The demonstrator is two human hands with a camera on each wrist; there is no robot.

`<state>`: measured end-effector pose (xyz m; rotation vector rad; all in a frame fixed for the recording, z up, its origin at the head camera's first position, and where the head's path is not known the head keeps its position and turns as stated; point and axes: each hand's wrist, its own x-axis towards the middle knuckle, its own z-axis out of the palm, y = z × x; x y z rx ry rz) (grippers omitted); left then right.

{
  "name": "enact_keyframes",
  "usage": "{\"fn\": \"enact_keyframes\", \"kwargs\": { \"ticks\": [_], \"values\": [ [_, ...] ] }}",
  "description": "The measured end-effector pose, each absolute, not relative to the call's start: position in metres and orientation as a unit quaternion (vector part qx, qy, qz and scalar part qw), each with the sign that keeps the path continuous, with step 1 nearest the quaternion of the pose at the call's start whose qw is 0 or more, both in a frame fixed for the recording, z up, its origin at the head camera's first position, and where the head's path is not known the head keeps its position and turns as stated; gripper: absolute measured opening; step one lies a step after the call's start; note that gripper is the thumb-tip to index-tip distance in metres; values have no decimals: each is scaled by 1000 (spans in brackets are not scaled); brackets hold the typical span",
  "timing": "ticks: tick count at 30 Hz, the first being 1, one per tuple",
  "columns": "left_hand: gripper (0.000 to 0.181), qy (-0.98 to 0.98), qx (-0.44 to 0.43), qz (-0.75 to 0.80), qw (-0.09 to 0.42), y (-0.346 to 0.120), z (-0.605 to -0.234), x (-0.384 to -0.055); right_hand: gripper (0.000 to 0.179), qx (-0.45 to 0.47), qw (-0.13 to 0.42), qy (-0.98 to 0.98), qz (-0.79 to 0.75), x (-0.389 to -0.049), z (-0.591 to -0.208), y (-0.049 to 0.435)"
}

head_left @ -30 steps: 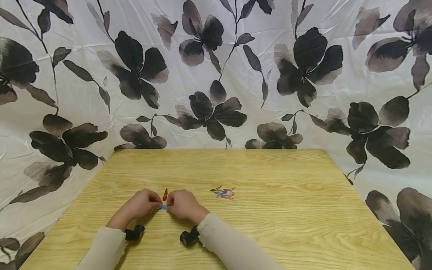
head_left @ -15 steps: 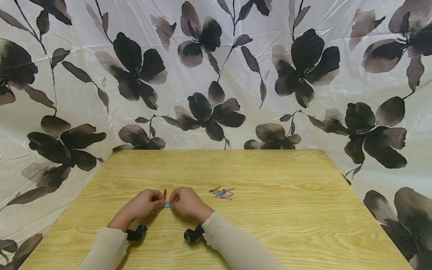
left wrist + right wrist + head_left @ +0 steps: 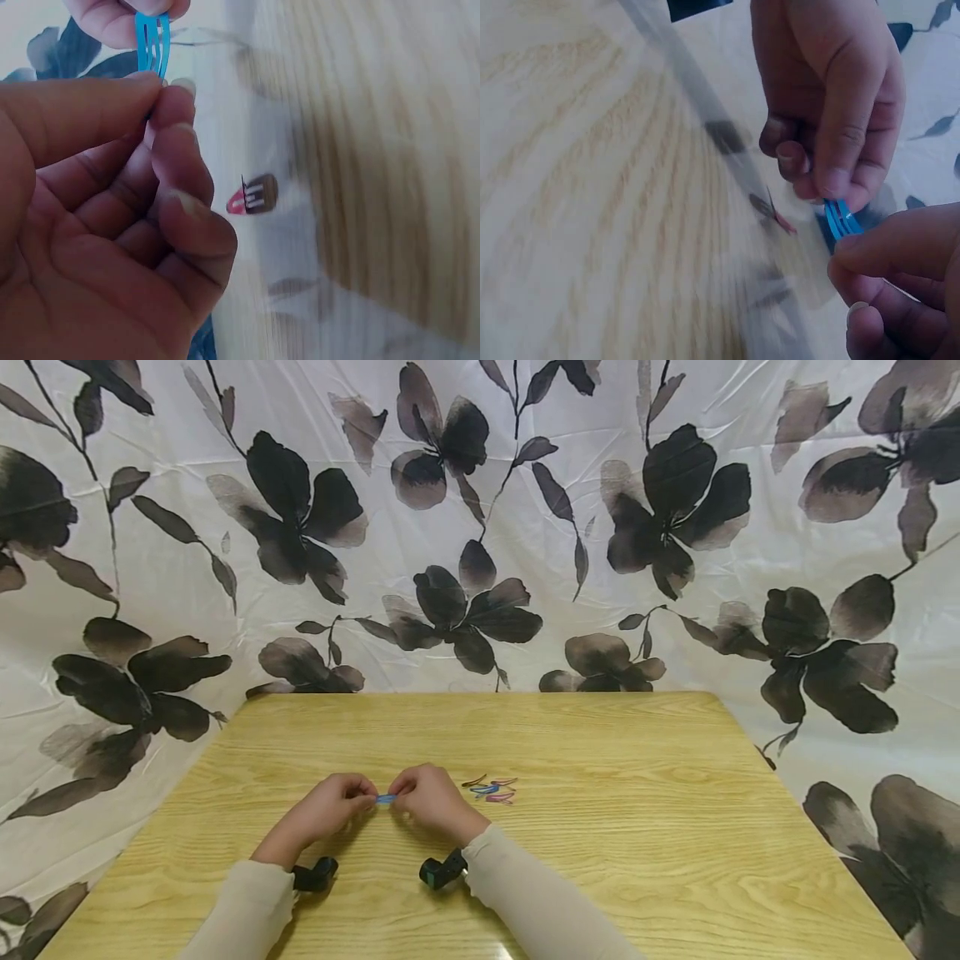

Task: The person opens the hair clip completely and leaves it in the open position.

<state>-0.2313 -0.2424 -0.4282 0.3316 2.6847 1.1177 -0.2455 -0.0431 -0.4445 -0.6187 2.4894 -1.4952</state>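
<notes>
A blue snap hair clip (image 3: 386,798) is held level above the table between both hands. My left hand (image 3: 333,802) pinches one end with thumb and forefinger; in the left wrist view, the clip (image 3: 153,41) has slots along its length. My right hand (image 3: 431,802) pinches the other end, and in the right wrist view only the clip's middle (image 3: 841,217) shows between the fingertips. A red hair clip (image 3: 237,201) lies on the table beyond the hands, seen in both wrist views. In the head view it is hidden by the left hand.
Just right of the right hand lie several more clips on the wooden table (image 3: 637,827): a brown clip (image 3: 474,782), a blue clip (image 3: 484,790) and pink ones, one the pink clip (image 3: 500,797). A floral cloth (image 3: 465,527) hangs behind the table.
Both hands have lifted the blue hair clip, carrying it away from the body and slightly right. The red clip, visible earlier between the hands, is now covered in the head view.
</notes>
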Motion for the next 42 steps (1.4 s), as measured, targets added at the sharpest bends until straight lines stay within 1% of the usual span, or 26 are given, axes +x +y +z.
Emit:
{"fn": "enact_keyframes", "kwargs": {
  "ticks": [5, 11, 17, 24, 32, 38, 42],
  "values": [
    [13, 904, 126, 394, 106, -236, -427, -235, 10, -194, 80, 833, -511, -249, -444, -35],
    [16, 892, 122, 422, 107, -229, -429, -238, 8, -192, 73, 840, -503, -253, -443, -22],
    [16, 892, 121, 426, 89, -220, -433, -241, 8, -190, 64, 840, -504, -256, -444, -10],
    [17, 887, 125, 436, 86, -208, -432, -244, 10, -182, 57, 846, -498, -258, -444, 1],
    [20, 862, 119, 484, 94, -197, -431, -247, 10, -181, 31, 849, -496, -261, -439, 12],
    [23, 834, 117, 527, 115, -194, -430, -248, 10, -174, 25, 850, -497, -263, -438, 16],
    [24, 825, 117, 540, 117, -192, -432, -249, 10, -172, 26, 851, -496, -262, -436, 21]
  ]
}}
